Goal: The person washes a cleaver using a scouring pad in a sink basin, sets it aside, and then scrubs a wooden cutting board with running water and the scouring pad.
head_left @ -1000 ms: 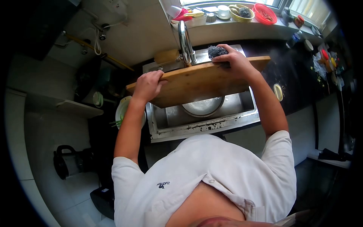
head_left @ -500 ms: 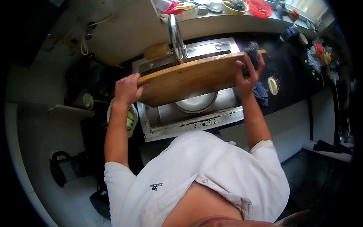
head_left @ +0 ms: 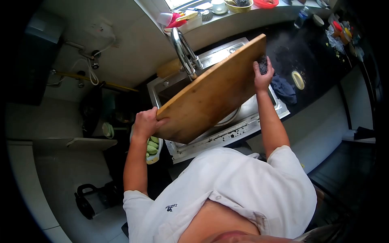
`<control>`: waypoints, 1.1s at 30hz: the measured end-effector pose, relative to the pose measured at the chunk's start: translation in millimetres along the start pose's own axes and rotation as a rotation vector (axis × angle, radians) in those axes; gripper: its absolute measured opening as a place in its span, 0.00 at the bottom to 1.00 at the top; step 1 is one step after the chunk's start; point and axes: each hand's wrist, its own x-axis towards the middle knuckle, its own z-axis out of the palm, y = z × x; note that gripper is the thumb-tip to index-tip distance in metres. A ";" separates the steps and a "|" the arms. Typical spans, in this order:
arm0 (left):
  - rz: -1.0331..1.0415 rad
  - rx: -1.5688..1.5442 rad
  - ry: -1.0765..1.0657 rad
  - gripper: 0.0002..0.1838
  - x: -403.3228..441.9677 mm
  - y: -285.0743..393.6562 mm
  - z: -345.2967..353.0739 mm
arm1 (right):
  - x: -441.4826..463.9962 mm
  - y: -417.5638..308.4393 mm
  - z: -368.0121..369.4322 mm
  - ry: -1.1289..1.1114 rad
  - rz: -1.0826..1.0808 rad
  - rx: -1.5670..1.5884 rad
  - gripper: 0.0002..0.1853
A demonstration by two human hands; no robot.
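A wooden cutting board (head_left: 214, 91) is held tilted above the metal sink (head_left: 243, 131), its right end higher than its left. My left hand (head_left: 146, 123) is closed on the board's left edge, thumb on the face towards me. Near the right edge my right hand (head_left: 263, 77) is closed round a dark steel wool scrubber (head_left: 263, 65), pressed against the board's end. Under the board, part of a round metal bowl (head_left: 230, 118) shows in the sink; the rest is hidden. The chrome faucet (head_left: 184, 52) rises just behind the board.
A bowl of cut green vegetables (head_left: 153, 146) stands left of the sink. To the right lie a dark blue cloth (head_left: 283, 88) and a pale oval dish-like item (head_left: 298, 80). A water bottle (head_left: 301, 18) stands further back. The windowsill (head_left: 190, 26) holds several containers.
The board has swung: its left end came lower and nearer me, its right end rose. The scrubber moved with my right hand from the board's top edge down to its right end.
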 end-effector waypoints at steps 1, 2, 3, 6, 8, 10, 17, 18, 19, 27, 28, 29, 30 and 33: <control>0.013 -0.013 0.005 0.26 0.2 -1.5 1.1 | 5.3 6.1 -0.2 0.024 -0.007 -0.025 0.37; 0.026 -0.026 0.009 0.26 0.9 -2.5 1.0 | 15.9 9.3 -2.6 0.050 0.008 -0.007 0.37; 0.039 -0.028 0.006 0.26 1.8 -2.2 0.3 | 27.9 2.6 -7.0 0.096 -0.017 0.053 0.37; 0.080 -0.044 -0.017 0.28 5.0 -8.4 3.3 | 72.8 24.3 -21.8 -0.007 0.018 0.257 0.35; 0.105 -0.032 -0.035 0.29 14.2 -16.8 8.4 | 90.0 2.8 -40.2 -0.174 0.052 0.348 0.32; 0.105 -0.021 -0.044 0.30 28.7 -21.8 13.4 | 92.9 5.8 -45.4 -0.273 0.129 0.348 0.31; -0.077 -0.040 -0.165 0.31 58.5 -27.4 28.0 | 94.7 55.7 -14.3 -0.261 0.241 0.442 0.28; -0.117 -0.059 -0.163 0.30 60.0 -35.2 30.6 | 97.2 46.8 -7.4 -0.259 0.227 0.439 0.28; -0.170 -0.076 -0.190 0.30 63.7 -41.3 32.1 | 101.1 37.6 0.8 -0.258 0.212 0.437 0.28; -0.362 -0.152 -0.122 0.29 84.9 -68.1 88.8 | 107.2 85.2 56.6 -0.309 0.387 0.154 0.35; -0.336 -0.085 -0.089 0.28 88.8 -67.1 91.9 | 107.3 94.4 60.5 -0.300 0.395 0.135 0.36; -0.314 -0.016 -0.053 0.28 93.8 -68.1 94.2 | 109.2 92.1 65.1 -0.293 0.399 0.118 0.37; -0.326 0.001 -0.114 0.26 98.1 -71.4 96.6 | 108.7 90.4 69.8 -0.308 0.422 0.146 0.37; -0.360 -0.018 -0.059 0.24 101.5 -82.1 123.9 | 106.6 79.7 83.1 -0.312 0.435 0.012 0.36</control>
